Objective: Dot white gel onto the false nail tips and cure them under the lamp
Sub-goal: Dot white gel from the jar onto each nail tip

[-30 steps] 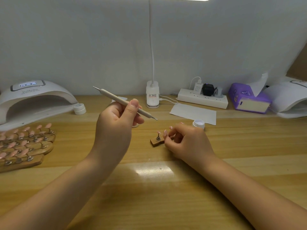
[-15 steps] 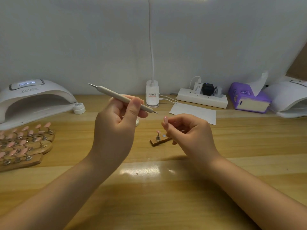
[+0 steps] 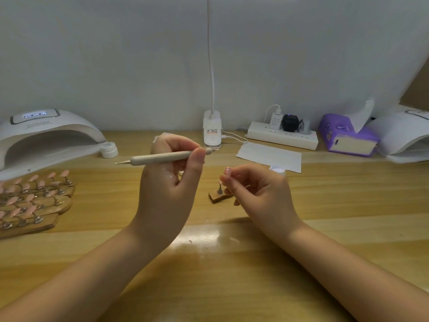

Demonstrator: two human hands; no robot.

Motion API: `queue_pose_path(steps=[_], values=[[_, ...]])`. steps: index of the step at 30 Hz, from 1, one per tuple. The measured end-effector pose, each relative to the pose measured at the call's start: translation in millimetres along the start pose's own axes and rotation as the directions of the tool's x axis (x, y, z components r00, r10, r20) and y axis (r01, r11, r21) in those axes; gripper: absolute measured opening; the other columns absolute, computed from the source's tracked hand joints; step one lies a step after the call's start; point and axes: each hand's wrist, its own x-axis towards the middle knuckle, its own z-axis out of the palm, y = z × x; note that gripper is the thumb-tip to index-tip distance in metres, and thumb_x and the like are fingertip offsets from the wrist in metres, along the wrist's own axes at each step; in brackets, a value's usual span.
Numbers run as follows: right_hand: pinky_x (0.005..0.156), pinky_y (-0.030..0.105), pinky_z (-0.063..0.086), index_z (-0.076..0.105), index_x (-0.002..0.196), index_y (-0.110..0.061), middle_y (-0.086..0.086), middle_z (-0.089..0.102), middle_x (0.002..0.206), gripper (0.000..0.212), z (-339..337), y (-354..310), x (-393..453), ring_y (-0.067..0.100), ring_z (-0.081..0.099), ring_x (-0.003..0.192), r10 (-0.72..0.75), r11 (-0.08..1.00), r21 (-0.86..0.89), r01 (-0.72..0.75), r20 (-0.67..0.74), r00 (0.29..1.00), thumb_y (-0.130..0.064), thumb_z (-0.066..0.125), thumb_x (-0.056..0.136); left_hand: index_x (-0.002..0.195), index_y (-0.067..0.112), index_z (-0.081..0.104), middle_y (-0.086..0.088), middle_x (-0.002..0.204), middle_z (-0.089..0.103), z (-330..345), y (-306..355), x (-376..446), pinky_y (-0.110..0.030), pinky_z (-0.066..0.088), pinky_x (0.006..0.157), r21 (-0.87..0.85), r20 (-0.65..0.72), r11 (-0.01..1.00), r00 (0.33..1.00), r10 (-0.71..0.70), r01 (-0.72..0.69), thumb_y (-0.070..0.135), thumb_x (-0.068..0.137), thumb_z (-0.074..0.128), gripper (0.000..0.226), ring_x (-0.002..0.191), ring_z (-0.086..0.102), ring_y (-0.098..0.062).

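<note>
Because the right hand [image 3: 262, 194] pinches only one small pink nail tip [image 3: 227, 173] between thumb and fingertips, raised above its little wooden stand [image 3: 218, 198] in the centre of the frame, the tip could slip out and fall on the table [image 3: 232, 275]. The left hand [image 3: 167, 182] grips the dotting tool [image 3: 162, 158] almost level, its fine point towards the left of the frame. If the tool carries gel, it may smear on the fingers, I think; white traces already show on this hand.

The table is light wood with a glossy reflection near the centre. At the left edge lie wooden racks of pink tips [image 3: 30, 201], and above them stands the curing lamp [image 3: 46, 135], its display lit. A small white jar [image 3: 108, 149] sits beside it. A second lamp [image 3: 406, 135], tissues [image 3: 348, 138], a power strip [image 3: 282, 135] and paper [image 3: 269, 156] fill the right, before a pale wall.
</note>
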Motion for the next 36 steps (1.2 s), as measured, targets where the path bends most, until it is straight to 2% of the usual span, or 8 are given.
queue_pose_path(steps=[4,11,16,25,29,36], values=[[0.063,0.035,0.059,0.071,0.097,-0.009,0.003,0.072,0.082,0.012,0.1,1.4,-0.4,0.015,0.07,0.075,0.002,1.0,-0.018,-0.002,-0.008,1.0,-0.012,0.067,0.086,0.091,0.022,0.053,0.003,0.074,0.062,2.7,-2.6,-2.6,-0.02,0.051,0.066,-0.051,0.049,0.999,0.999,-0.006,0.009,0.023,0.094,0.052,0.003,0.071,0.063,-0.009],[0.063,0.033,0.058,0.071,0.096,-0.01,0.0,0.071,0.082,0.01,1.0,-2.4,-0.1,0.014,0.069,0.074,-0.056,0.998,-0.026,0.055,-0.017,0.998,-0.011,0.068,0.086,0.088,0.023,0.052,0.002,0.071,0.063,3.4,-1.8,-4.0,-0.025,0.052,0.063,0.016,0.089,1.0,0.996,0.012,-0.014,0.026,0.093,0.052,0.005,0.069,0.064,-0.01],[0.062,0.035,0.058,0.072,0.095,-0.01,-0.001,0.071,0.081,0.01,1.0,-2.8,-0.7,0.015,0.069,0.073,-0.067,0.997,-0.033,0.067,-0.018,0.998,-0.011,0.068,0.086,0.087,0.026,0.05,0.002,0.07,0.061,3.3,0.9,-4.3,-0.033,0.053,0.062,0.049,0.09,0.998,0.995,0.035,-0.04,0.037,0.089,0.05,0.011,0.067,0.063,-0.012],[0.059,0.035,0.058,0.072,0.095,-0.008,0.0,0.071,0.08,0.009,1.6,-4.0,-0.6,0.014,0.069,0.071,-0.083,0.996,-0.033,0.082,-0.021,0.996,-0.01,0.068,0.086,0.086,0.027,0.05,0.003,0.069,0.061,3.4,1.0,-4.1,-0.03,0.051,0.06,0.067,0.084,0.997,0.996,0.044,-0.05,0.037,0.09,0.048,0.01,0.066,0.061,-0.014],[0.059,0.035,0.057,0.072,0.094,-0.009,-0.001,0.071,0.079,0.009,2.1,-3.9,-0.4,0.013,0.069,0.071,-0.09,0.995,-0.051,0.089,-0.025,0.996,-0.012,0.069,0.086,0.085,0.029,0.049,0.003,0.069,0.061,4.3,1.6,-4.3,-0.021,0.05,0.06,0.062,0.088,0.997,0.995,0.047,-0.053,0.036,0.09,0.049,0.008,0.067,0.062,-0.01],[0.061,0.032,0.058,0.072,0.096,-0.009,-0.002,0.071,0.08,0.01,1.3,-3.9,-0.1,0.011,0.069,0.072,-0.103,0.993,-0.065,0.101,-0.018,0.995,-0.011,0.068,0.087,0.084,0.028,0.048,0.003,0.07,0.06,5.0,1.9,-4.9,-0.015,0.048,0.06,0.085,0.092,0.995,0.995,0.037,-0.045,0.023,0.091,0.051,0.009,0.067,0.062,-0.007]])
